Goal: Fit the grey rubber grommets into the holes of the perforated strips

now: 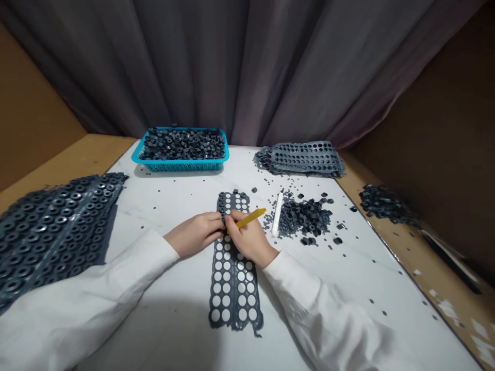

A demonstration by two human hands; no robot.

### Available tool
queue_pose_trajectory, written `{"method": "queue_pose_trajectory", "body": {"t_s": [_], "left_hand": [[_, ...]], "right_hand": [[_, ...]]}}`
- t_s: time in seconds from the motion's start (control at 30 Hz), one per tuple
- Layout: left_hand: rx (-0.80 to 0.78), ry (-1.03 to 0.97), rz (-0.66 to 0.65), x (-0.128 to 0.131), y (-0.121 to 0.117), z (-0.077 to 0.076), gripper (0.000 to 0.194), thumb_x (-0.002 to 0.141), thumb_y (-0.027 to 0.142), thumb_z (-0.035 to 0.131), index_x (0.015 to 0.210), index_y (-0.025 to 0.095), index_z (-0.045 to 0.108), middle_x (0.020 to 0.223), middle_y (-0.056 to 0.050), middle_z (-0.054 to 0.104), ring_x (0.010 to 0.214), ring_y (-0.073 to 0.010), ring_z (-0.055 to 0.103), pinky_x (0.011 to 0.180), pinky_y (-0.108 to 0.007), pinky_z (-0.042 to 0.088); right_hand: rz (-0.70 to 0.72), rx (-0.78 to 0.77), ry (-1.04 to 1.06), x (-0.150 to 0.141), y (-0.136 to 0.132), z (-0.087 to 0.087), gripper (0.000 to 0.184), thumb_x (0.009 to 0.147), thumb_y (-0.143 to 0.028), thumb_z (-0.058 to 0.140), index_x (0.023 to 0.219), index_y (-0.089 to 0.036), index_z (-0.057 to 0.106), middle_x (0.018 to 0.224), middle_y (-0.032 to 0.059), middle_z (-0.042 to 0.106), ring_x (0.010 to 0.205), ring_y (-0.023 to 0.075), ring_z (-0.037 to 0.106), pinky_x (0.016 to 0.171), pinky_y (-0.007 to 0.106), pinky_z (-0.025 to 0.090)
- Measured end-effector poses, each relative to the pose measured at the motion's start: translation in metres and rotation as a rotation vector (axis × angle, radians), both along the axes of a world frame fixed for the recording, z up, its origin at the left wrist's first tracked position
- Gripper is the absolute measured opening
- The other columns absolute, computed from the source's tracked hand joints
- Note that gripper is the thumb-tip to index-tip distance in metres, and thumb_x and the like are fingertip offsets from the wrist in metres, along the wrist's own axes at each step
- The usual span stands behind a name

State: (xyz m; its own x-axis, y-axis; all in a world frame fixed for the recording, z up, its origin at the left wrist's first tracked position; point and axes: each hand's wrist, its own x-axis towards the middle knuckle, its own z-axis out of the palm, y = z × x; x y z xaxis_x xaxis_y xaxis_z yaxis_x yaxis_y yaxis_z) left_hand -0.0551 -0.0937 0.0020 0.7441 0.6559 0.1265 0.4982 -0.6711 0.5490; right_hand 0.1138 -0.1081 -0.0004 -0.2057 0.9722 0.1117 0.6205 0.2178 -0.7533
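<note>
A dark grey perforated rubber strip (234, 299) lies lengthwise on the white table, its round holes showing the white surface beneath. My left hand (195, 234) presses the strip's upper part from the left, fingertips at its edge. My right hand (247, 238) pinches a yellow pick (249, 218) whose tip meets the strip beside my left fingertips. The hands hide the strip's middle. To the right lie a white stick (277, 214) and a heap of small dark rubber pieces (303, 219).
A blue plastic basket (180, 166) full of dark pieces stands at the back. A stack of punched sheets (299, 158) lies back right, and large studded sheets (54, 232) lie left. Loose pieces dot the white table (166, 206). More sit on the wooden ledge (382, 203).
</note>
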Motion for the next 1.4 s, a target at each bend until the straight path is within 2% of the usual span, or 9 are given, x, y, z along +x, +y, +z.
{"method": "queue_pose_trajectory", "body": {"t_s": [0.1,0.3,0.47,0.7,0.97,1.13,1.23,1.33,1.4], "left_hand": [[-0.022,-0.068,0.025,-0.002,0.003,0.000,0.020,0.087,0.022,0.042,0.082,0.017,0.060,0.086,-0.005,0.059,0.081,-0.0161,0.055,0.074,-0.028,0.045],[-0.470,-0.559,0.597,-0.011,0.021,0.010,0.022,0.079,0.036,0.052,0.081,0.015,0.055,0.063,0.000,0.054,0.054,-0.0113,0.050,0.051,-0.023,0.041],[-0.772,-0.554,0.476,-0.007,0.021,0.007,0.016,0.073,0.023,0.048,0.086,0.014,0.054,0.074,-0.002,0.058,0.051,-0.0092,0.049,0.049,-0.023,0.040],[-0.226,-0.149,0.285,0.000,0.008,0.006,0.020,0.072,0.015,0.049,0.085,0.016,0.064,0.082,-0.002,0.060,0.065,-0.0124,0.052,0.061,-0.025,0.043],[-0.026,-0.092,0.132,0.002,0.008,-0.004,0.016,0.085,0.019,0.045,0.086,0.017,0.061,0.086,-0.005,0.057,0.081,-0.0160,0.055,0.074,-0.028,0.044],[-0.102,-0.305,0.447,-0.006,0.017,0.004,0.017,0.082,0.030,0.051,0.080,0.016,0.062,0.080,-0.004,0.062,0.076,-0.0165,0.055,0.070,-0.027,0.043],[-0.358,-0.534,0.636,-0.012,0.024,0.011,0.023,0.078,0.037,0.054,0.081,0.015,0.057,0.077,-0.003,0.060,0.059,-0.0114,0.049,0.053,-0.022,0.038],[-0.718,-0.676,0.565,-0.011,0.026,0.009,0.022,0.077,0.035,0.053,0.085,0.014,0.052,0.075,-0.003,0.059,0.044,-0.0052,0.036,0.041,-0.019,0.025],[-0.774,-0.654,0.491,-0.007,0.025,0.004,0.021,0.077,0.030,0.051,0.092,0.015,0.053,0.072,-0.002,0.058,0.043,-0.0053,0.036,0.042,-0.019,0.025]], "right_hand": [[-0.001,-0.018,0.013,0.001,0.003,-0.004,0.030,0.085,-0.029,0.040,0.056,-0.020,0.036,0.052,-0.0025,0.042,0.054,0.0118,0.044,0.053,0.023,0.032],[0.012,-0.154,0.221,0.006,0.012,-0.011,0.030,0.084,-0.030,0.042,0.056,-0.019,0.043,0.054,-0.0015,0.053,0.052,0.0116,0.051,0.053,0.022,0.036],[-0.074,-0.157,0.376,0.006,0.014,-0.008,0.029,0.083,-0.032,0.043,0.057,-0.019,0.042,0.051,-0.0030,0.053,0.050,0.0110,0.052,0.053,0.022,0.038],[-0.065,-0.060,0.171,0.002,0.011,-0.009,0.028,0.084,-0.030,0.042,0.058,-0.020,0.040,0.053,-0.0031,0.051,0.055,0.0119,0.048,0.057,0.022,0.035],[-0.067,-0.061,0.111,0.001,0.012,-0.005,0.029,0.084,-0.030,0.041,0.057,-0.020,0.037,0.055,-0.0027,0.049,0.057,0.0123,0.047,0.057,0.022,0.035],[-0.068,-0.062,0.105,0.004,0.015,-0.011,0.029,0.084,-0.030,0.041,0.057,-0.020,0.038,0.052,-0.0030,0.048,0.055,0.0123,0.048,0.057,0.023,0.036],[-0.048,-0.104,0.180,0.005,0.017,-0.012,0.029,0.084,-0.030,0.042,0.057,-0.020,0.040,0.052,-0.0031,0.052,0.053,0.0116,0.050,0.056,0.022,0.037],[-0.069,-0.130,0.296,0.005,0.019,-0.009,0.029,0.085,-0.033,0.041,0.060,-0.020,0.044,0.054,-0.0032,0.055,0.050,0.0107,0.051,0.055,0.022,0.038],[-0.111,-0.100,0.312,0.005,0.021,-0.007,0.030,0.086,-0.036,0.041,0.061,-0.020,0.045,0.054,-0.0032,0.055,0.050,0.0107,0.051,0.054,0.022,0.039]]}}
